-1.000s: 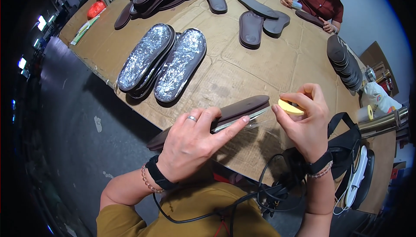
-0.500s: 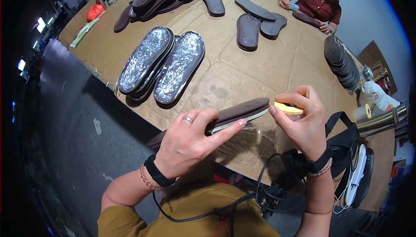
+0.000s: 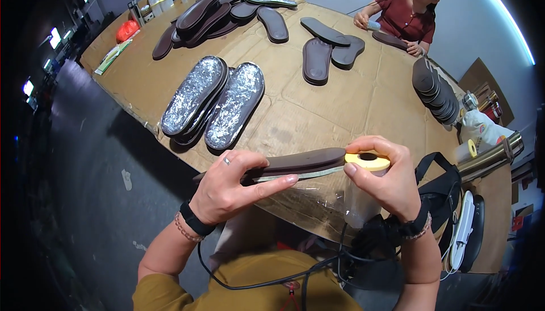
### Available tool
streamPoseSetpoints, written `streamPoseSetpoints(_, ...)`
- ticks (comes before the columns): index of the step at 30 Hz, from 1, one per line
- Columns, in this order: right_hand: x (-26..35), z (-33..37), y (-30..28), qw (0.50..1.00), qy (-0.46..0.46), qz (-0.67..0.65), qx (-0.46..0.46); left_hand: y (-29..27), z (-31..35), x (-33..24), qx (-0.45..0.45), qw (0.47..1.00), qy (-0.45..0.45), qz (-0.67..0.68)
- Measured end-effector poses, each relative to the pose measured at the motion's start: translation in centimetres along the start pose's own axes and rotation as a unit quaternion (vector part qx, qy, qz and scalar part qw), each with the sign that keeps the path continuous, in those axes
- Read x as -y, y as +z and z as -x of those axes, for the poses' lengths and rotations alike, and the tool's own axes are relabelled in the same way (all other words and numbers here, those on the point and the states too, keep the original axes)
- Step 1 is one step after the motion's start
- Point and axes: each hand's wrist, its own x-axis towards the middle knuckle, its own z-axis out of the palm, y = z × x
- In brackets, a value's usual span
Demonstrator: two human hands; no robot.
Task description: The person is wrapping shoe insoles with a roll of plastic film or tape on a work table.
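Observation:
My left hand (image 3: 230, 189) grips a dark brown shoe sole (image 3: 306, 160), held on its side over the table's near edge. Its index finger lies stretched along a pale strip (image 3: 318, 174) on the sole's lower edge. Closed round a roll of film with a yellow end and a dark core hole (image 3: 369, 164), my right hand (image 3: 392, 183) is close to the sole's right tip. The strip runs along the sole toward this roll. Clear, wrinkled plastic film (image 3: 309, 197) hangs beneath the strip. The palm hides the sole's left part.
Soles covered in shiny film (image 3: 235, 106) lie ahead on the cardboard-covered table (image 3: 284, 118). Bare brown soles (image 3: 317, 61) and a pile (image 3: 198, 15) are farther off. Stacked soles (image 3: 434, 92), a black bag (image 3: 440, 177) and cables sit right. Across the table a person (image 3: 406, 18) holds a sole.
The roll has tilted so that its yellow end and core hole now show. My left hand has slid left and down, and more of the sole and film is visible. The whole view has shifted.

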Motion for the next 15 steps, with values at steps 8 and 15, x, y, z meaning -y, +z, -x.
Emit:
streamPoseSetpoints(8,1.4,1.1,0.4,0.998,0.046,-0.036,-0.01,0.0,0.4,0.5,-0.021,0.999,0.031,0.015)
streamPoseSetpoints(15,0.5,1.4,0.2,0.999,0.045,-0.011,0.01,0.3,0.8,0.6,-0.032,0.998,0.039,0.036)
